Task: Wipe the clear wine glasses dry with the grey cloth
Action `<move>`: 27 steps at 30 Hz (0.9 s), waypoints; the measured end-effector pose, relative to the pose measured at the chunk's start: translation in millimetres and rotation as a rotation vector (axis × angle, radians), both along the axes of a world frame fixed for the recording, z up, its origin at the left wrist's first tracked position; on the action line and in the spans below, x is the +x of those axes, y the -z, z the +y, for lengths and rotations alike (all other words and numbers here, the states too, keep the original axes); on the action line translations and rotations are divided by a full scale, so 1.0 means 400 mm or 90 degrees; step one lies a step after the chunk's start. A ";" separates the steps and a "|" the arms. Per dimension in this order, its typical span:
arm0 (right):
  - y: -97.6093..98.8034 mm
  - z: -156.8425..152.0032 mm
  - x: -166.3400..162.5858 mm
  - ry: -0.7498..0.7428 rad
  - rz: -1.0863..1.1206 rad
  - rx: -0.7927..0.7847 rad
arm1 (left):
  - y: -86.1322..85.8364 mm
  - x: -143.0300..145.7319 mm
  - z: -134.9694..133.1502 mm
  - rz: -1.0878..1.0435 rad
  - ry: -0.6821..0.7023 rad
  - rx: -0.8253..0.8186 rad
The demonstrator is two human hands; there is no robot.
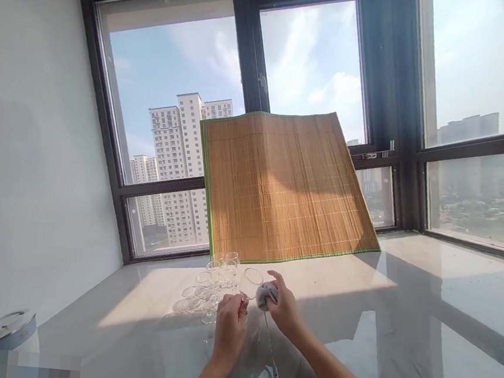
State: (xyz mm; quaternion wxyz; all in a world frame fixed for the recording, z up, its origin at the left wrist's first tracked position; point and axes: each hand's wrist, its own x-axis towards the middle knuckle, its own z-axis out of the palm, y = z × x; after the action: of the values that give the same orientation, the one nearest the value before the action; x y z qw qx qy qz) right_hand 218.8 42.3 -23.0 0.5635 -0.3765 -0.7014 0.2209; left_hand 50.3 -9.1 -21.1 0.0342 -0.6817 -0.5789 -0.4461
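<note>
My left hand point(230, 327) grips the stem of a clear wine glass point(250, 283), holding it upright above the glossy white counter point(399, 319). My right hand point(284, 306) clutches a small grey cloth point(265, 294) pressed against the right side of the glass bowl. Just behind and left of the held glass, several more clear stemmed glasses point(215, 280) stand grouped on the counter.
A bamboo mat with green edging point(285, 186) leans against the dark-framed window point(252, 83) at the back. A white wall point(29, 163) runs along the left. A round white container with a grey lid point(1, 329) sits at the bottom left.
</note>
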 end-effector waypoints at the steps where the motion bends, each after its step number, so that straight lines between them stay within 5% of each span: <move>1: -0.002 -0.004 0.000 -0.014 0.032 -0.010 | -0.002 0.005 -0.001 0.002 0.005 -0.006; 9: -0.074 -0.085 -0.022 -0.161 0.211 -0.113 | -0.011 -0.002 -0.005 -0.027 -0.016 -0.112; 12: -0.088 -0.106 -0.021 -0.182 0.195 -0.066 | -0.014 0.004 -0.010 0.047 -0.007 -0.151; 19: -0.069 -0.070 0.005 -0.007 0.019 0.103 | -0.016 0.012 -0.016 0.174 0.001 -0.142; 27: -0.072 -0.027 0.054 0.150 0.087 0.066 | -0.020 -0.005 -0.018 0.155 0.055 -0.111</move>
State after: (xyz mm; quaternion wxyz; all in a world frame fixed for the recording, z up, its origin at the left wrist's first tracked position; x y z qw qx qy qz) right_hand 240.5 31.7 5.9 0.6507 -0.4105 -0.6229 0.1417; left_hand 48.2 -16.1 -13.2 0.0253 -0.7554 -0.5773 -0.3091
